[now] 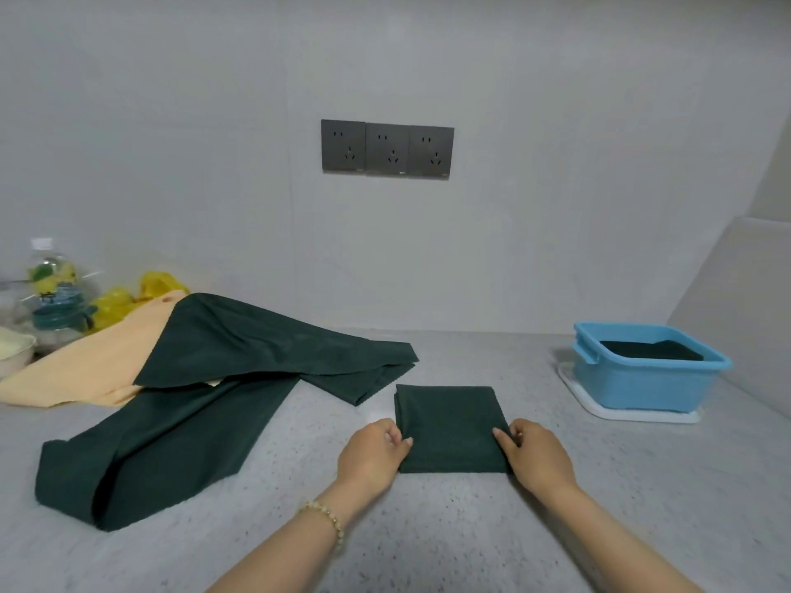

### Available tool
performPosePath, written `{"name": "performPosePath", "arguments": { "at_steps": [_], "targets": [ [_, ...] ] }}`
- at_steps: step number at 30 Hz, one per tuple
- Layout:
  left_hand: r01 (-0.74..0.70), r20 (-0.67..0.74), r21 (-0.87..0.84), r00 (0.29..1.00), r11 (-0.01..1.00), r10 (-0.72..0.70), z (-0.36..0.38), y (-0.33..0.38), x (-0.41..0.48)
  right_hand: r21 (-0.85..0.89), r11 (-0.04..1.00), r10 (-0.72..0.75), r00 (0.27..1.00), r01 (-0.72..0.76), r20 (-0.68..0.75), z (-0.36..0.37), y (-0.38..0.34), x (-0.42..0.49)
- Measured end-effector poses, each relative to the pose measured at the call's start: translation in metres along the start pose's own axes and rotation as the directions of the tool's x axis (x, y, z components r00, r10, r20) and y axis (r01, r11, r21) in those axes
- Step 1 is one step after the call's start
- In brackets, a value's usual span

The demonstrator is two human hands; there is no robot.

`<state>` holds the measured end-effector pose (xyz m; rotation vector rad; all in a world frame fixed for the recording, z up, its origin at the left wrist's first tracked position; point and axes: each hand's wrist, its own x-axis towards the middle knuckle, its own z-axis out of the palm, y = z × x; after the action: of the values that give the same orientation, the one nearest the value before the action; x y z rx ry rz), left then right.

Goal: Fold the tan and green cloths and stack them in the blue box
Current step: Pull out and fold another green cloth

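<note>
1. Curled fingers [402, 440] of the left hand [372, 453] pinch the near left corner of a folded green cloth [449, 425]. The right hand [535, 453] grips the near right corner the same way.
2. The folded green cloth lies flat, a neat square on the grey speckled counter [428, 528], directly in front of the person.
3. A beaded bracelet [329, 522] circles the left wrist.
4. At two o'clock from the square stands the blue box [642, 383], well apart, on a white tray [599, 410]. Inside it lies one dark green folded piece [650, 350], flat and below the rim.
5. From nine to eleven o'clock sprawl loose green cloths [171, 430], unfolded, overlapping a tan cloth [85, 370].
6. Beyond these, at ten o'clock by the wall, are a plastic bottle [51, 284] and a yellow bag [124, 297].
7. At twelve o'clock, three dark wall sockets [387, 149].
</note>
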<state>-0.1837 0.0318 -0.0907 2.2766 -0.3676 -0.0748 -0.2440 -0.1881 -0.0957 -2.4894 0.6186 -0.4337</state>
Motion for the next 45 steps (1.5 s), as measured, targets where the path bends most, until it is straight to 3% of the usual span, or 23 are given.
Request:
{"name": "performPosePath", "arguments": {
  "at_steps": [8,12,17,20,23,26,29,34,39,45],
  "targets": [
    [0.036,0.027,-0.074,0.999,0.997,-0.034,-0.002,0.0,0.0,-0.175,0.984,-0.043,0.997,0.03,-0.07,0.002,-0.004,-0.004],
    [0.043,0.052,-0.02,0.998,0.999,-0.042,-0.003,0.0,0.002,-0.284,0.958,-0.057,0.997,0.039,-0.055,0.002,-0.007,-0.003],
    [0.056,0.076,-0.009,0.996,0.998,-0.055,-0.004,-0.001,0.004,-0.205,0.979,-0.011,1.0,0.006,-0.021,-0.001,-0.006,-0.004],
    [0.039,0.084,-0.003,0.996,0.999,-0.039,-0.008,0.003,0.002,-0.14,0.987,-0.092,0.992,0.08,-0.085,-0.004,-0.009,-0.004],
    [-0.05,-0.089,0.112,0.994,0.992,0.06,-0.013,0.014,0.006,-0.117,0.96,-0.268,0.954,0.253,-0.137,-0.001,-0.02,0.001],
    [-0.2,-0.205,0.21,0.948,0.957,0.243,-0.009,0.032,0.021,-0.127,0.924,-0.369,0.928,0.362,-0.04,0.009,-0.039,0.012],
    [-0.236,-0.042,0.345,0.963,0.908,0.266,0.009,0.043,0.042,-0.16,0.913,-0.363,0.926,0.375,0.1,0.022,-0.057,0.024],
    [-0.17,0.126,0.54,0.985,0.824,0.121,0.038,0.028,0.057,-0.181,0.916,-0.295,0.906,0.359,0.305,0.046,-0.062,0.029],
    [-0.188,0.159,0.613,0.981,0.768,0.113,0.051,0.01,0.059,-0.218,0.877,-0.341,0.874,0.428,0.345,0.055,-0.042,0.028],
    [-0.238,0.219,0.581,0.967,0.778,0.133,0.044,0.009,0.056,-0.313,0.896,-0.202,0.917,0.315,0.345,0.034,-0.021,0.037]
  ]
}}
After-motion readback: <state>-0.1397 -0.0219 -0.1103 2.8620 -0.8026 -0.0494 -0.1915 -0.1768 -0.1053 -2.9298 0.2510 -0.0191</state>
